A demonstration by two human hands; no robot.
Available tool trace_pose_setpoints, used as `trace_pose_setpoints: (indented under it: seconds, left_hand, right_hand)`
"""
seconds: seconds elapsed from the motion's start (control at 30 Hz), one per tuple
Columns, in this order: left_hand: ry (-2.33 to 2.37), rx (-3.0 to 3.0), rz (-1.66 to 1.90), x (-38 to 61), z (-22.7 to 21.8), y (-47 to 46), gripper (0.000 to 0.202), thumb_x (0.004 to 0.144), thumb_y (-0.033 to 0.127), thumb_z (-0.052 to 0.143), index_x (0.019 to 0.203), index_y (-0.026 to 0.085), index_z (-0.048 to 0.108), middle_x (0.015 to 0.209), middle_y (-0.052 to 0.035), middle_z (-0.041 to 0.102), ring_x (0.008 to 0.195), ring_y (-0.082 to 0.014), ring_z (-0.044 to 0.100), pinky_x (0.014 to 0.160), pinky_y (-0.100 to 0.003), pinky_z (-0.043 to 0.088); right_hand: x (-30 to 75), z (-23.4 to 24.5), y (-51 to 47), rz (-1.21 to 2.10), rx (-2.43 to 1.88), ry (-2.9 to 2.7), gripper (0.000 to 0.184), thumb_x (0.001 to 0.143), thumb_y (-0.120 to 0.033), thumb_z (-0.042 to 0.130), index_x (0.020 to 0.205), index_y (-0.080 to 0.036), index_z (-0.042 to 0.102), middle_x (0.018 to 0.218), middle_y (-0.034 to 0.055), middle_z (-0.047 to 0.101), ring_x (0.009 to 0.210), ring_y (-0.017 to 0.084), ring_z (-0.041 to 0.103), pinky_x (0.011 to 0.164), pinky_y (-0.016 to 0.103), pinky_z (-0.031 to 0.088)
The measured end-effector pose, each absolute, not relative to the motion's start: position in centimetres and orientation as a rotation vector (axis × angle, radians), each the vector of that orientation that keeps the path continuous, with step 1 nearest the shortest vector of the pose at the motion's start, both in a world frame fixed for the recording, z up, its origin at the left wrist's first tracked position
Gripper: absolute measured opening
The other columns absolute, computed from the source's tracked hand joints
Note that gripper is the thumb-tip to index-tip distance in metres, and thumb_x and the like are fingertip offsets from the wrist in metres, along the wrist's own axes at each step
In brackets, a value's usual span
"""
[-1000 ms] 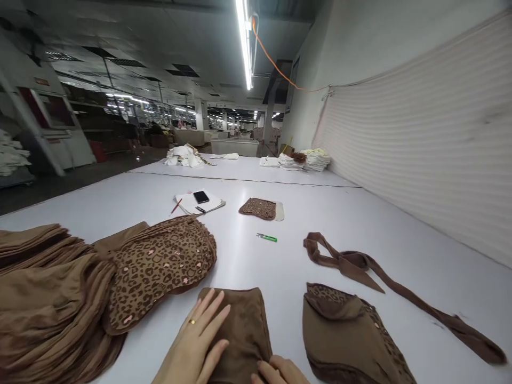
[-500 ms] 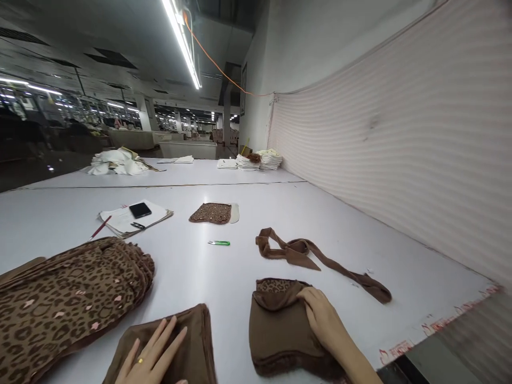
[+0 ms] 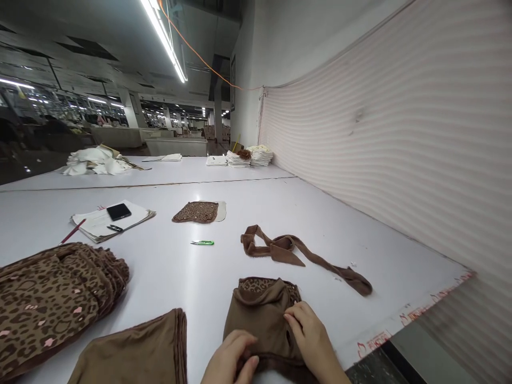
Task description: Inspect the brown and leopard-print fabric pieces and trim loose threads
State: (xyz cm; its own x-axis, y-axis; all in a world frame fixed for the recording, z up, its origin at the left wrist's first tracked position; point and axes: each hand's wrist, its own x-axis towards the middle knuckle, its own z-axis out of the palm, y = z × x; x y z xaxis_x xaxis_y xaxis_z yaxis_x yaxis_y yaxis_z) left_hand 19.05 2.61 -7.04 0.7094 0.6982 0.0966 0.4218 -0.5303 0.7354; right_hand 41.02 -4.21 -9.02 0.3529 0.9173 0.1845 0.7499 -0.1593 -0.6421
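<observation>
Brown piece (image 3: 256,312) is lying on the surface (image 3: 160,272), left of the right hand (image 3: 314,338) and ahead of the left hand (image 3: 230,360). Right fingers are pinching cloth near its right edge; left fingers are hovering or resting half-curled at near-left, can't tell if gripping. Hands are masking its long axis.

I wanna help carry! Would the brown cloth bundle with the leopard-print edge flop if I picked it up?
The brown cloth bundle would probably flop, since its top sags in a soft fold. Its layers might slip apart; they look loose. It likely won't roll: it lies fairly flat.
</observation>
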Motion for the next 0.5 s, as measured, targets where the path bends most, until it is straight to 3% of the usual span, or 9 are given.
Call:
trace_pose_setpoints:
  seconds: [0.1, 0.2, 0.27, 0.33, 0.4, 0.5]
  left_hand:
    - [1.062, 2.22, 0.548, 19.4, -8.3, 3.2, 0.036, 0.081, 0.025, 0.052, 0.113, 0.014, 0.065, 0.131, -0.0167, 0.057, 0.121, -0.0295, 0.053, 0.103, -0.043, 0.043]
    - [1.24, 2.214, 0.576, 18.6, -9.4, 4.0, 0.043, 0.086, 0.033, 0.046, 0.118, 0.009, 0.061, 0.13, -0.0207, 0.053, 0.119, -0.0351, 0.051, 0.103, -0.051, 0.039]
    - [1.324, 2.182, 0.563, 18.1, -9.7, 4.4, 0.047, 0.088, 0.036, 0.041, 0.119, 0.005, 0.058, 0.119, -0.0226, 0.057, 0.109, -0.0371, 0.055, 0.097, -0.054, 0.04]
    - [1.367, 2.128, 0.532, 17.9, -9.7, 4.7, 0.049, 0.088, 0.034, 0.04, 0.119, 0.001, 0.056, 0.108, -0.023, 0.06, 0.1, -0.0385, 0.058, 0.091, -0.056, 0.042]
    - [1.364, 2.052, 0.516, 18.0, -9.5, 5.0, 0.045, 0.085, 0.027, 0.041, 0.119, 0.001, 0.056, 0.104, -0.0225, 0.062, 0.099, -0.0382, 0.059, 0.089, -0.054, 0.043]
    - [1.342, 1.9, 0.605, 18.3, -8.3, 5.5, 0.047, 0.08, 0.02, 0.042, 0.123, 0.003, 0.051, 0.114, -0.021, 0.058, 0.106, -0.0333, 0.056, 0.094, -0.048, 0.041]
  right_hand:
    - [41.3, -9.0, -4.4, 0.414, -1.922, -1.349, 0.025, 0.093, -0.035, 0.036, 0.084, -0.021, 0.056, 0.088, 0.0042, 0.058, 0.087, 0.018, 0.058, 0.079, 0.031, 0.046]
    - [41.4, -9.9, -5.1, 0.505, -1.942, -1.222, 0.03, 0.089, -0.041, 0.04, 0.1, -0.019, 0.056, 0.099, 0.0072, 0.059, 0.076, 0.016, 0.06, 0.073, 0.03, 0.05]
    - [41.2, -10.7, -5.7, 0.546, -1.942, -1.176, 0.038, 0.083, -0.038, 0.047, 0.115, -0.019, 0.055, 0.111, 0.0086, 0.057, 0.07, 0.014, 0.059, 0.071, 0.029, 0.052]
    - [41.1, -11.2, -6.1, 0.557, -1.899, -1.177, 0.045, 0.077, -0.03, 0.051, 0.121, -0.023, 0.056, 0.117, 0.0072, 0.055, 0.081, 0.015, 0.06, 0.076, 0.029, 0.051]
    - [41.0, -10.9, -6.0, 0.572, -1.833, -1.151, 0.045, 0.074, -0.028, 0.053, 0.118, -0.025, 0.06, 0.118, 0.0063, 0.055, 0.101, 0.02, 0.058, 0.085, 0.03, 0.048]
    - [40.6, -9.1, -4.8, 0.707, -1.689, -0.945, 0.04, 0.073, -0.04, 0.062, 0.109, -0.023, 0.064, 0.12, 0.0077, 0.057, 0.116, 0.024, 0.052, 0.095, 0.032, 0.044]
